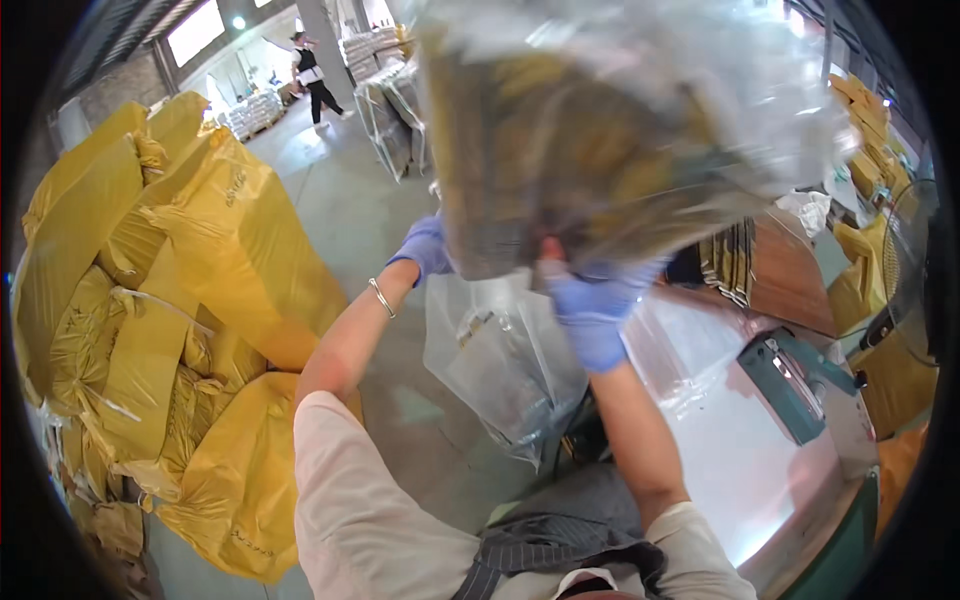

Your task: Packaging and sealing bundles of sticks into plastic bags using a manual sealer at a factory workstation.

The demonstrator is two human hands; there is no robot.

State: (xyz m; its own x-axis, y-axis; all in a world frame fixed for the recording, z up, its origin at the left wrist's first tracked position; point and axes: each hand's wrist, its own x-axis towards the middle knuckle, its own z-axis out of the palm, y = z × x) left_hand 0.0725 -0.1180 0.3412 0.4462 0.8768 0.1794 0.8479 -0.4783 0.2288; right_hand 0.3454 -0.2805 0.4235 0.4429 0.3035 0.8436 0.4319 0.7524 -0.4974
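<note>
Two gloved hands hold a big clear plastic bag (600, 130) up high, stuffed with something yellowish-brown (too blurred to tell what). The left hand (425, 247), in a blue glove with a thin bracelet (381, 297) on the wrist, presses against the bag's lower left edge; whether its fingers are curled on the plastic I cannot tell. The right hand (592, 305), also blue-gloved, has its fingers clenched on the bag's bottom edge, thumb up against it. An empty-looking sheet of clear plastic (500, 360) hangs just under the raised bag, between the forearms. To the right lies a counter (740, 460) with a shiny top, carrying a teal machine (795, 385). To the left, bulging yellow sacks (180, 300) are heaped on the concrete floor (340, 200). Far back, another person (315, 80) walks across the hall.
</note>
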